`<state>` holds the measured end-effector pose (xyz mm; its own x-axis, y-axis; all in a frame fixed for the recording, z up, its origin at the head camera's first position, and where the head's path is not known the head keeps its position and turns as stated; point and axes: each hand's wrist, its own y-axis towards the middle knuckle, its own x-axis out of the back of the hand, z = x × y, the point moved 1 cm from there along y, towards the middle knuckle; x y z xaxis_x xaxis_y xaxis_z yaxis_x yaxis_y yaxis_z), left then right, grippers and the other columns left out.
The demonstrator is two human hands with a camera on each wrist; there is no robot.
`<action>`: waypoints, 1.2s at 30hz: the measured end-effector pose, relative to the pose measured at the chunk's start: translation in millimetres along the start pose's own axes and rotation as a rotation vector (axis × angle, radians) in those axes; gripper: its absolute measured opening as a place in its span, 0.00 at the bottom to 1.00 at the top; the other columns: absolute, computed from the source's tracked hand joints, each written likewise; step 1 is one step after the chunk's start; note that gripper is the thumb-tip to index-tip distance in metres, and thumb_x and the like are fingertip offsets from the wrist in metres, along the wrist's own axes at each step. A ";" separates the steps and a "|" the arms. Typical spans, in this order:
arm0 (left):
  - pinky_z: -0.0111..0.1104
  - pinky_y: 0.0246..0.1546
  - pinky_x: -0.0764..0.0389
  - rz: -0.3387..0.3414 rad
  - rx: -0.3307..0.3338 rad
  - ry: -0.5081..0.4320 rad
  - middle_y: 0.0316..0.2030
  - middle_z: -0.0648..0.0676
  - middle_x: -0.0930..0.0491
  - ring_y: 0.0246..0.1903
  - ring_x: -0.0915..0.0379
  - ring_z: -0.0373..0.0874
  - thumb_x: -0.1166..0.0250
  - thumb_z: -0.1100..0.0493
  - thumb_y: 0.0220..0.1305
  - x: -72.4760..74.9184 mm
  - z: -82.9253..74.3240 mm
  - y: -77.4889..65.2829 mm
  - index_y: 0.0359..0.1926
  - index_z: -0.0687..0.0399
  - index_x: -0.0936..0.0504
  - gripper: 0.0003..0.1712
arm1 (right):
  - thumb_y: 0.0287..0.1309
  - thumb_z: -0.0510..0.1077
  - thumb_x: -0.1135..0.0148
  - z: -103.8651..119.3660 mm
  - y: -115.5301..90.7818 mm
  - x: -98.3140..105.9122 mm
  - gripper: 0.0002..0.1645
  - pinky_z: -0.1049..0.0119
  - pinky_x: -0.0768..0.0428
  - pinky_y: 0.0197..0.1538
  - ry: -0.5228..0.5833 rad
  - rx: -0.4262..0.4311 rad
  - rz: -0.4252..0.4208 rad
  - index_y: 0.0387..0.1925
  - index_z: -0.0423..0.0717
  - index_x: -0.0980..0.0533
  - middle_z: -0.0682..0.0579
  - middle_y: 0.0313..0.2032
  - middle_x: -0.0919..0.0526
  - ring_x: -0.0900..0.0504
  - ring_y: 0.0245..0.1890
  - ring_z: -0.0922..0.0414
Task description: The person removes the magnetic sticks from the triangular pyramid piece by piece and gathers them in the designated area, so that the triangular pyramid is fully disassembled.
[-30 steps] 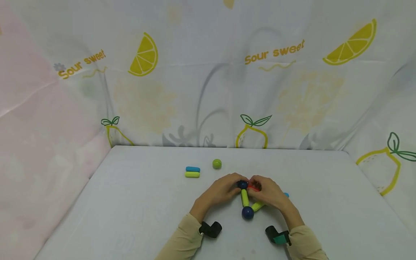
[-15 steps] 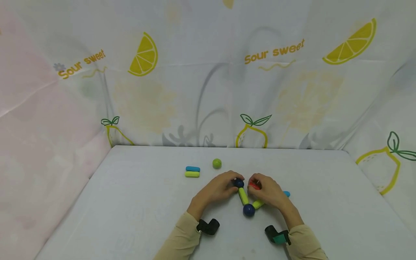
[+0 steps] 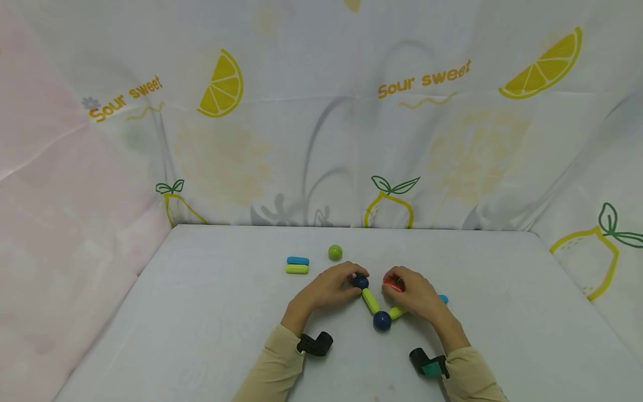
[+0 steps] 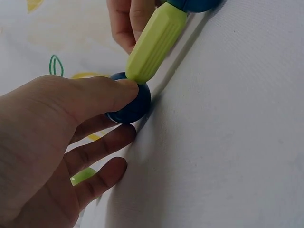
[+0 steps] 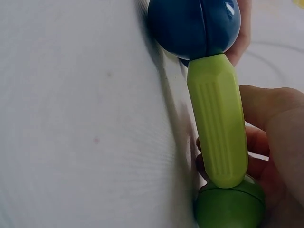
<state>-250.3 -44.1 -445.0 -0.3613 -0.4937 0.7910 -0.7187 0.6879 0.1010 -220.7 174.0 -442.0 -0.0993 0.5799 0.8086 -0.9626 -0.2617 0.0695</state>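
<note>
My left hand point(image 3: 326, 287) pinches a dark blue ball point(image 4: 133, 107) between thumb and fingers. From that ball a yellow-green toy building rod point(image 3: 370, 301) runs to a second dark blue ball point(image 3: 382, 320). Another yellow-green rod point(image 5: 217, 123) joins this second ball to a green ball point(image 5: 230, 209), which the right hand hides in the head view. My right hand point(image 3: 414, 295) holds a red rod point(image 3: 394, 286) at its fingertips, apart from the left hand's ball. A blue piece point(image 3: 443, 299) pokes out beyond the right hand, mostly hidden.
On the white table point(image 3: 201, 312), a blue rod point(image 3: 298, 261) and a yellow-green rod point(image 3: 297, 269) lie side by side, left of centre. A light green ball point(image 3: 335, 252) sits behind the hands. A printed curtain point(image 3: 311, 139) hangs along the table's back edge.
My left hand has moved left with its blue ball, swinging the attached rod outward and widening the gap to the red rod. My right hand has stayed almost still.
</note>
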 end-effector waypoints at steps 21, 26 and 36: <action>0.30 0.48 0.25 -0.067 -0.010 -0.002 0.49 0.50 0.21 0.43 0.27 0.40 0.37 0.61 0.62 -1.6 0.7 -0.3 0.55 0.52 0.25 0.19 | 0.61 0.45 0.40 33.9 -6.4 -4.3 0.10 0.73 0.29 0.28 0.039 0.131 0.131 0.42 0.46 0.25 0.60 0.25 0.25 0.30 0.24 0.67; 0.30 0.48 0.26 -0.072 -0.014 0.021 0.48 0.50 0.21 0.42 0.27 0.40 0.38 0.61 0.63 -1.9 0.6 0.5 0.55 0.52 0.25 0.19 | 0.60 0.47 0.39 35.4 -7.1 -8.6 0.14 0.73 0.30 0.26 0.023 0.082 0.152 0.43 0.44 0.26 0.60 0.24 0.25 0.30 0.21 0.67; 0.32 0.46 0.26 -0.074 -0.025 0.025 0.47 0.52 0.21 0.40 0.28 0.41 0.40 0.61 0.65 -4.1 0.4 1.8 0.57 0.54 0.25 0.19 | 0.59 0.45 0.39 35.7 -6.7 -9.6 0.14 0.73 0.30 0.27 0.035 0.078 0.176 0.44 0.41 0.27 0.58 0.25 0.24 0.29 0.23 0.65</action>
<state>-250.3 -41.1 -448.3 -0.2923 -0.5306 0.7956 -0.7281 0.6628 0.1746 -204.4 142.7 -429.3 -0.2747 0.5458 0.7916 -0.9071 -0.4202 -0.0251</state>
